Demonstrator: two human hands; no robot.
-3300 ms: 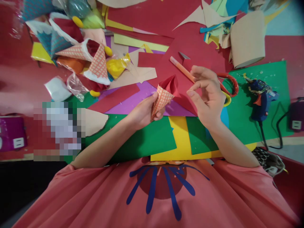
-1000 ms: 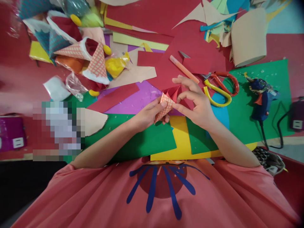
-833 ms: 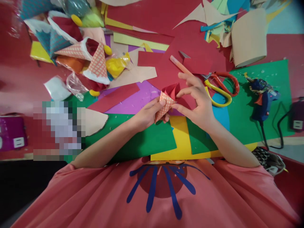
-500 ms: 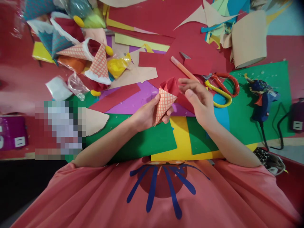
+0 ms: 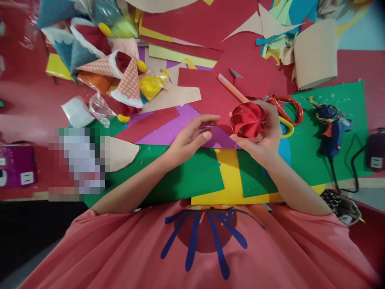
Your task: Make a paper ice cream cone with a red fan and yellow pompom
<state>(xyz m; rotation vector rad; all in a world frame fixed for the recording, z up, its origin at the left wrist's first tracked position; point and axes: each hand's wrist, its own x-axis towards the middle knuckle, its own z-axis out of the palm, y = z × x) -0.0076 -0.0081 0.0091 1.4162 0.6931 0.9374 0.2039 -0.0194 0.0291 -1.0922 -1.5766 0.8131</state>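
Observation:
My right hand (image 5: 266, 134) is closed round a paper cone whose red folded-paper top (image 5: 248, 119) faces up toward me. The cone's checked outside is hidden from this angle. To its left, my left hand (image 5: 195, 136) is empty, fingers apart, just clear of the cone and above purple and green sheets. Partly behind my right hand lie scissors (image 5: 290, 108) with red and yellow handles. A pale orange stick-like piece (image 5: 231, 87) rests on red paper beyond the cone.
Finished-looking checked cones (image 5: 128, 82) with white rims lie at the upper left among small plastic bags. On the right, a blue glue gun (image 5: 333, 128) with a black cord sits on a green sheet (image 5: 355, 104). A beige paper cup shape (image 5: 315, 54) stands at upper right.
The cone has passed from my left hand to my right and moved rightward, its red top now turned toward me. My left hand has let go and opened.

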